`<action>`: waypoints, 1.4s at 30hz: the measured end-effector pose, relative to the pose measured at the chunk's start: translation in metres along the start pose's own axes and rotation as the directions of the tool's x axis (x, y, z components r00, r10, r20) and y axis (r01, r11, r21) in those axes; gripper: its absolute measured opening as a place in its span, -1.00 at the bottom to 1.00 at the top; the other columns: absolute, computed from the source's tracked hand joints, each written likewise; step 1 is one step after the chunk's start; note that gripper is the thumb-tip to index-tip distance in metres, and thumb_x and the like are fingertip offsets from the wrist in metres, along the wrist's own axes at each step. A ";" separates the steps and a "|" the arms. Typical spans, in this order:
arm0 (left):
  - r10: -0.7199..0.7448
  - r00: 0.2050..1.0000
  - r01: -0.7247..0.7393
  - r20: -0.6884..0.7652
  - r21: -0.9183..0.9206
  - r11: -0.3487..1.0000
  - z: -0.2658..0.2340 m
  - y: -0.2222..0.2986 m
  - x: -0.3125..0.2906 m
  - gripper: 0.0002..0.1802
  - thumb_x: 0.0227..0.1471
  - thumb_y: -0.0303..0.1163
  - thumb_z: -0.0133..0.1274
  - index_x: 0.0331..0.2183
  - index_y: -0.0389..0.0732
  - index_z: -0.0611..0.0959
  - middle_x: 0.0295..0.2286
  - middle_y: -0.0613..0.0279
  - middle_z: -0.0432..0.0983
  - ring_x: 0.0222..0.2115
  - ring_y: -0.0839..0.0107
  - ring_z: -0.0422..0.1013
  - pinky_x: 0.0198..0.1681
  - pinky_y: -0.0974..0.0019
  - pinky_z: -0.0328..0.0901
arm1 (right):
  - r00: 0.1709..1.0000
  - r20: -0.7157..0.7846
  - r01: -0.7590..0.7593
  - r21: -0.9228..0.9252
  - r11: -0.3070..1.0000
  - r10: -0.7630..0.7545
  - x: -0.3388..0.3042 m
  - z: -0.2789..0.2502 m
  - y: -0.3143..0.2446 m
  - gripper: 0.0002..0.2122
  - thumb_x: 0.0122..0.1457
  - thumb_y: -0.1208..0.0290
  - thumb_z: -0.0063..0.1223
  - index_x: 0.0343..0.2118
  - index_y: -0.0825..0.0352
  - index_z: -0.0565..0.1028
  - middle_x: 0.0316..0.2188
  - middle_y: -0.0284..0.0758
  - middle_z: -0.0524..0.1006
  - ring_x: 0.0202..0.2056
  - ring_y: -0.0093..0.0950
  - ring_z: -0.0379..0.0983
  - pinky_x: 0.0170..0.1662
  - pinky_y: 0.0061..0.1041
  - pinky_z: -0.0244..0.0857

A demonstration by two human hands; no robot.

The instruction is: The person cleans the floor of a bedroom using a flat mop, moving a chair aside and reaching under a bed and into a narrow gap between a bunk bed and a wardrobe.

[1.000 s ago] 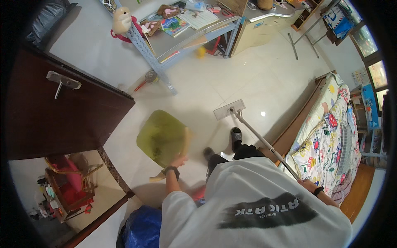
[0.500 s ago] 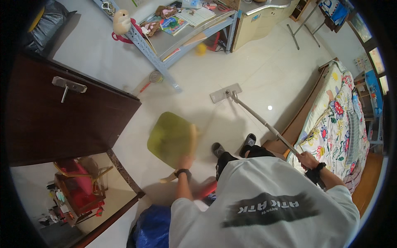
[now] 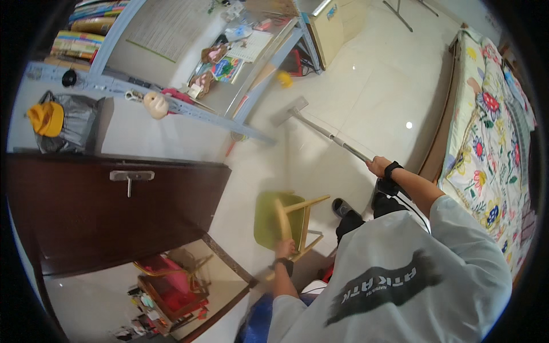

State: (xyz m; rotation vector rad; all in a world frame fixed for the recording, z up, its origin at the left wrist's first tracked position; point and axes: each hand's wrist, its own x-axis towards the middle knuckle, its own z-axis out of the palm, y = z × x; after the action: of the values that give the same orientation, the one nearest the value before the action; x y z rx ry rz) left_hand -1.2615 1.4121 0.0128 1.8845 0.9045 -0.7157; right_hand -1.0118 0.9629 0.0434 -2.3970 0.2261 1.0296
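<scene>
My left hand (image 3: pixel 284 248) is closed round a wooden part of a chair (image 3: pixel 264 226) with a green seat and pale wooden legs. The chair looks tipped over, its legs pointing toward my feet. In my right hand (image 3: pixel 377 166) is the grey handle of a flat mop (image 3: pixel 331 137), which slants down and away from me. The mop head (image 3: pixel 290 111), slightly blurred, lies on the pale tiled floor near the foot of the metal-framed desk (image 3: pixel 254 130).
A dark brown door (image 3: pixel 114 211) stands at the left. On the right is a bed (image 3: pixel 480 143) with a floral cover. A blue bag (image 3: pixel 255 320) sits beside my left arm. Below the desk are a yellow ball (image 3: pixel 284 79) and a partly hidden red-handled item (image 3: pixel 230 148).
My view has swung left. The mop head has moved closer to the desk's foot. The chair has turned in my left hand, so more of its legs show. Both holds stay.
</scene>
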 end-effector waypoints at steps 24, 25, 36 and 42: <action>0.028 0.992 -0.005 0.125 -0.183 0.983 -0.027 0.219 -0.078 -0.84 -0.06 -0.38 0.03 -0.51 -0.29 0.56 -0.64 0.23 0.42 -0.66 0.42 0.35 -0.57 0.38 0.28 | 0.837 -0.120 -0.543 -0.296 0.786 0.533 -0.361 -0.031 0.438 -0.66 0.10 0.13 0.01 -0.48 0.38 0.56 -0.46 -0.07 0.56 -0.32 -0.14 0.51 -0.21 -0.22 0.37; 0.039 0.990 -0.005 0.137 -0.238 0.971 -0.025 0.234 -0.077 -0.85 -0.05 -0.38 0.01 -0.51 -0.27 0.55 -0.64 0.24 0.41 -0.66 0.42 0.35 -0.58 0.38 0.27 | 0.819 -0.044 -0.558 -0.291 0.777 0.571 -0.363 -0.033 0.433 -0.62 0.13 0.11 -0.04 -0.45 0.39 0.58 -0.42 -0.05 0.57 -0.28 -0.15 0.51 -0.19 -0.23 0.38; 0.170 0.960 -0.122 0.221 -0.212 0.970 0.045 0.386 0.013 -0.81 -0.06 -0.31 0.01 -0.49 -0.26 0.52 -0.63 0.22 0.40 -0.68 0.42 0.32 -0.60 0.38 0.25 | 0.747 0.020 -0.663 -0.063 0.746 0.665 -0.374 0.020 0.438 -0.54 -0.03 -0.07 0.05 -0.38 0.32 0.62 -0.36 -0.10 0.58 -0.25 -0.16 0.50 -0.11 -0.27 0.35; 0.298 0.885 -0.296 0.358 -0.061 0.953 0.091 0.445 0.115 -0.75 0.00 -0.22 0.00 -0.41 -0.22 0.55 -0.60 0.29 0.41 -0.63 0.49 0.34 -0.61 0.41 0.25 | 0.681 0.032 -0.727 -0.087 0.681 0.731 -0.385 0.076 0.402 -0.55 -0.28 -0.04 0.26 -0.47 0.30 0.63 -0.41 -0.11 0.59 -0.33 -0.18 0.53 -0.21 -0.29 0.41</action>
State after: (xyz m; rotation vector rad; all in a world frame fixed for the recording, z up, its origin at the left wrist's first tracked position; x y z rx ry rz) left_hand -0.8428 1.2184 0.0955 1.7546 0.3695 -0.8342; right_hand -1.4661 0.6410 0.1164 -2.3429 1.2337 1.4602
